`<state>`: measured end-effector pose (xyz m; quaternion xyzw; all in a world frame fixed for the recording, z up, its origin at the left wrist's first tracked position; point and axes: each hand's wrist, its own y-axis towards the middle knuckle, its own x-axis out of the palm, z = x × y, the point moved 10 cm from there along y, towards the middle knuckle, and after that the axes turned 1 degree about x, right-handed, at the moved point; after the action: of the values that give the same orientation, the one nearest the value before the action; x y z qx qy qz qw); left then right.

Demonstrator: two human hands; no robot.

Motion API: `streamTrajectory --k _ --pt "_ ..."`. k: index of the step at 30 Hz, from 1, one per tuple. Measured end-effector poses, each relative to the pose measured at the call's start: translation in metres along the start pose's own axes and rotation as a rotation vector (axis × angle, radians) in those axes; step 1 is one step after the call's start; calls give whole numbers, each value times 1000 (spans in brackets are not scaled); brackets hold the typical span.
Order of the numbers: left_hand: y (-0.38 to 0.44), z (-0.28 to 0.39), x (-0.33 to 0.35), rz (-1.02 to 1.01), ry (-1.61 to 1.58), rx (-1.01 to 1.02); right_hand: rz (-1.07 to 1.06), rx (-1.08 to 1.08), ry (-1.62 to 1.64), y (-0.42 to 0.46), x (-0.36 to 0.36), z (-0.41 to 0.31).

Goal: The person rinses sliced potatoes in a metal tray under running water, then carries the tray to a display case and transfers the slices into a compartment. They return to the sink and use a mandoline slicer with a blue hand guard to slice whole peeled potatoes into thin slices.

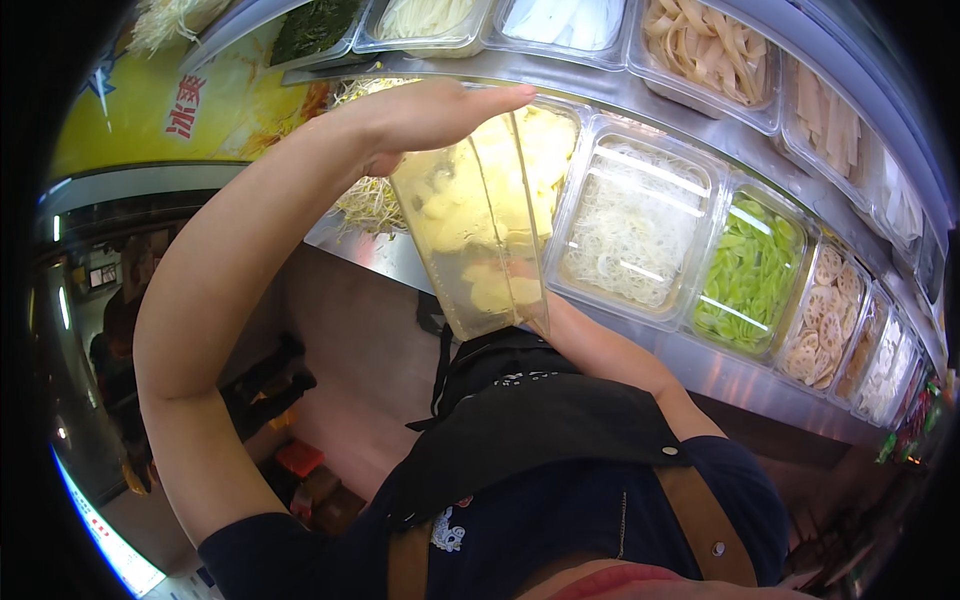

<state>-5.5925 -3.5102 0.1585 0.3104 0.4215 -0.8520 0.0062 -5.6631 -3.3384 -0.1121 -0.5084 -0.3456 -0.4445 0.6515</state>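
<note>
A clear plastic container (pixel 491 300) with pale yellow slices, likely potato, is steeply tilted before my chest. My left hand (pixel 431 116) grips it at its upper end, with one finger stretched out to the right. From the right, my right hand (pixel 517 271) reaches behind the container and holds it near the lower end; its fingers are mostly hidden and show dimly through the wall. More yellow slices (pixel 551 142) lie directly behind, in a clear tray on the steel counter. The container's upper end overlaps that tray, and I cannot tell whether they touch.
Bean sprouts (pixel 367 199) lie left of the tray. To the right run trays of glass noodles (pixel 634 225), green slices (pixel 750 270) and lotus root slices (pixel 821 322). A raised shelf (pixel 555 64) holds trays of wide noodles (pixel 705 45) and enoki mushrooms (pixel 424 16). A person (pixel 120 330) is at the left.
</note>
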Motion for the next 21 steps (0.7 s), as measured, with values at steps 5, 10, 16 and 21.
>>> streamTrajectory --k 5,10,16,21 --pt "-17 7 -5 -84 -89 94 -85 38 -26 3 24 0" --pt "-65 -10 -38 98 -247 133 466 -121 -167 -4 -1 -13" --pt "-86 -44 -46 237 -192 40 511 17 -179 -5 11 22" --pt "-128 -47 -52 277 -332 248 500 -175 -199 -9 14 15"
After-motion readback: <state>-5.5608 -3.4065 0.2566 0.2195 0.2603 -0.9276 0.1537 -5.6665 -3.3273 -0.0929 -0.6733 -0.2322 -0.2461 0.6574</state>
